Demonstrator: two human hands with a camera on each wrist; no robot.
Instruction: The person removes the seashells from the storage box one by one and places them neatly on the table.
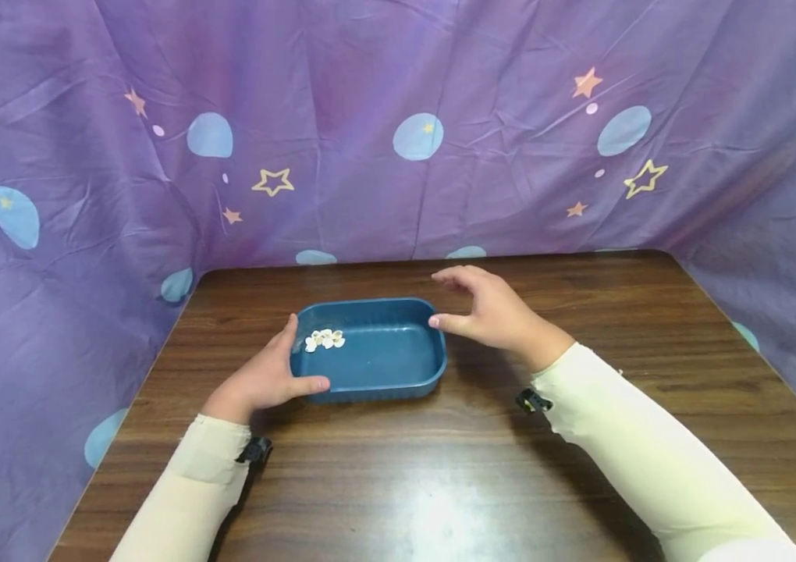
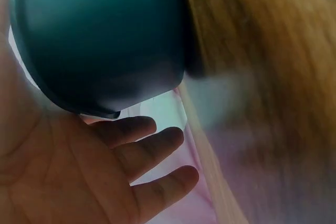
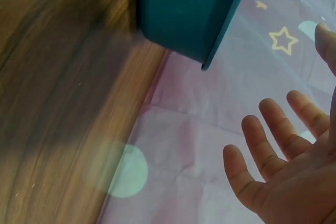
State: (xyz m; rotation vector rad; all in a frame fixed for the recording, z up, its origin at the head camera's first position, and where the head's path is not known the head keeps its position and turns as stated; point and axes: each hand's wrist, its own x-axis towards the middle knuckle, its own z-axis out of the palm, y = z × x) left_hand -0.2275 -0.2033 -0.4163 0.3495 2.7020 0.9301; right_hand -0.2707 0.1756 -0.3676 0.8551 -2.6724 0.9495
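A blue rectangular open-topped box (image 1: 391, 351) sits on the wooden table. Inside, toward its left end, lies a small cluster of several white pieces (image 1: 325, 339) with darker yellowish spots; their kind is too small to tell. My left hand (image 1: 268, 375) spans the box's left end, thumb over the front rim. In the left wrist view, the palm is against the rim of the box (image 2: 105, 35) and three fingers (image 2: 160, 187) stretch out free of it. My right hand (image 1: 492, 312) hovers beside the right end, fingers spread, holding nothing; the right wrist view shows it apart from the box (image 3: 184, 14).
The brown wooden table (image 1: 370, 468) extends to a purple curtain (image 1: 370, 195) with stars and blue spots, which hangs behind it and along both sides. Each cream sleeve has a small black device at the wrist.
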